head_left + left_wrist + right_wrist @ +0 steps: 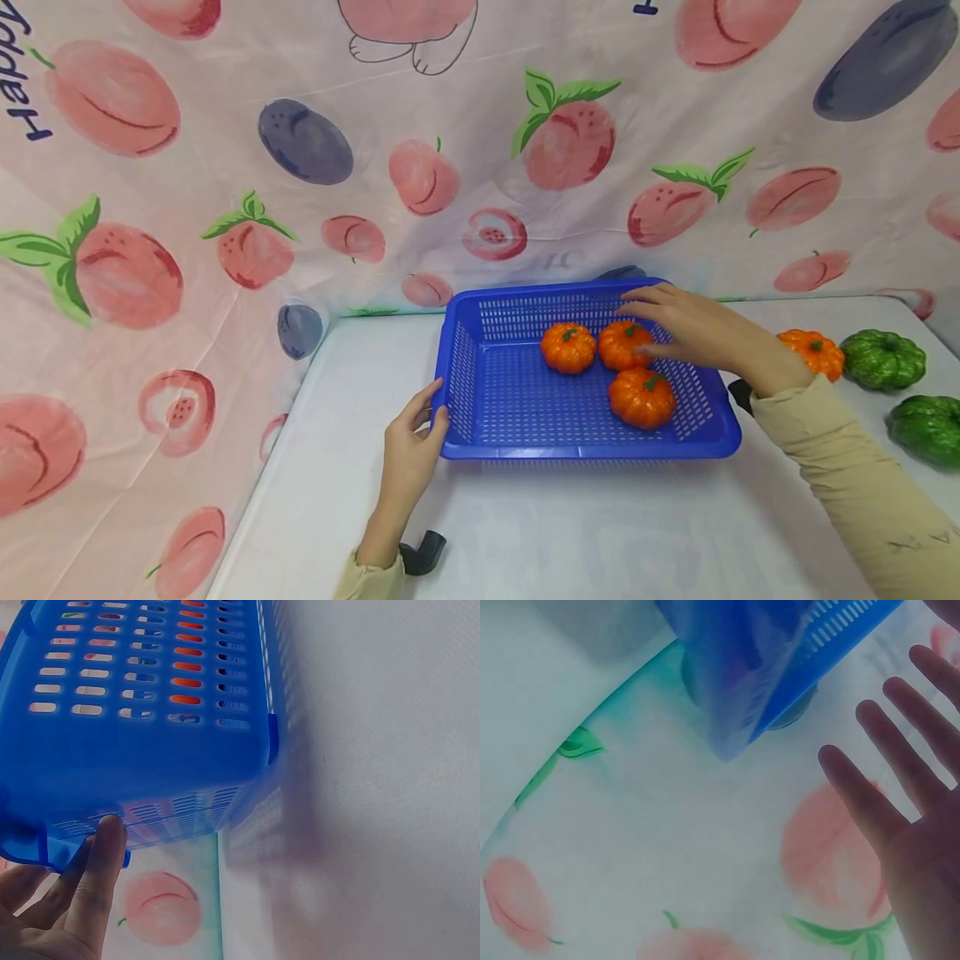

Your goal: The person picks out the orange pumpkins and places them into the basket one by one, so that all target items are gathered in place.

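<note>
A blue plastic basket (585, 452) with slotted walls sits on the white table, three small orange pumpkins inside it: one at the left (567, 348), one at the back right (624, 345), one at the front right (642, 399). My left hand (412, 446) grips the basket's left rim between thumb and fingers; the left wrist view shows fingers (101, 870) under that rim. Over the basket's right side, my right hand (686, 327) hovers near the back-right pumpkin, holding nothing. In the right wrist view its fingers (885, 742) are spread and straight.
Right of the basket, an orange pumpkin (813, 353) lies partly behind my right forearm. Beside it stand two green pumpkins, one farther back (883, 360) and one nearer (928, 429). A fruit-printed cloth (465, 167) hangs behind the table (360, 375), close to the basket's back wall.
</note>
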